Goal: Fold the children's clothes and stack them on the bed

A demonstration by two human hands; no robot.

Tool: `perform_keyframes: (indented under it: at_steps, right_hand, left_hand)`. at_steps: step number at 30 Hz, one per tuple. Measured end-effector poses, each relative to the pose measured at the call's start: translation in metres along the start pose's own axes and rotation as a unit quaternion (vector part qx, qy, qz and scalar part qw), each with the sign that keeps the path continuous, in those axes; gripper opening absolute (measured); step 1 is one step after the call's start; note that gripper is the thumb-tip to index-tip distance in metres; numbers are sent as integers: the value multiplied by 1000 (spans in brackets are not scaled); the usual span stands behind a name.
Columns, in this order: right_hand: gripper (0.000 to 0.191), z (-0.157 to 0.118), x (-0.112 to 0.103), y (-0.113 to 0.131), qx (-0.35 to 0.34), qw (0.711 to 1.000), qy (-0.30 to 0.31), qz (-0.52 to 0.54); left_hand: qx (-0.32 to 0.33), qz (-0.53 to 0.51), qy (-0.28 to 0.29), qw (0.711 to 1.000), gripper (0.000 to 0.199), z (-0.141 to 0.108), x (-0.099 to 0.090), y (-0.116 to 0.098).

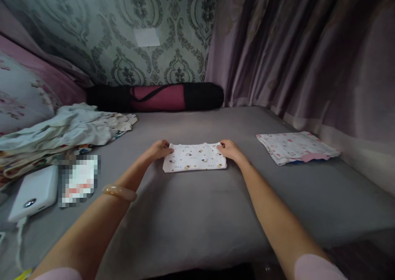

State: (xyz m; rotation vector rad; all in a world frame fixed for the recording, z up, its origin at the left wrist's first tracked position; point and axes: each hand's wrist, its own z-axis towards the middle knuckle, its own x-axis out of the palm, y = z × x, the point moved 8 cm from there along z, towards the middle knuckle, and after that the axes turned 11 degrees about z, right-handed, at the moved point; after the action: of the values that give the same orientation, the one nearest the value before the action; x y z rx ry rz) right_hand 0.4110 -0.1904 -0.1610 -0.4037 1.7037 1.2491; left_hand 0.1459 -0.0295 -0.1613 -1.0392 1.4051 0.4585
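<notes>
A white cloth [195, 158] with small printed figures lies folded into a rectangle on the grey sheet [185, 214]. At its far left corner, my left hand [161, 149] pinches the edge between thumb and fingers. My right hand [228, 149] grips the far right corner in the same way. The cloth's far edge is slightly wavy between both hands, and its near edge rests on the sheet. A bracelet circles my left wrist.
Folded printed fabric [298, 147] lies at right. On the left are rumpled clothes [77, 126], a white power bank [35, 191] with a cable, and a blurred packet [79, 181]. A black and red roll bag [157, 97] lies along the wall, beside curtains [293, 54].
</notes>
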Motion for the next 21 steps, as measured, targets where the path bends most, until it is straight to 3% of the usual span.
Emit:
perform_keyframes:
  at_steps: [5, 10, 13, 17, 21]
  right_hand:
    - [19, 1, -1, -6, 19, 995, 26, 96]
    - [18, -1, -7, -7, 7, 985, 0, 174]
    - [14, -5, -11, -8, 27, 950, 3, 311]
    - [23, -12, -23, -2, 44, 876, 18, 480]
    - [36, -21, -55, 12, -34, 845, -22, 534]
  left_hand:
    - [-45, -84, 38, 995, 30, -1, -2, 2]
    - [-35, -180, 55, 981, 26, -6, -8, -5]
    - [-27, -300, 62, 951, 32, -13, -15, -8]
    - [10, -377, 67, 924, 36, -26, -35, -18]
    - [87, -377, 22, 922, 32, -34, -67, -33]
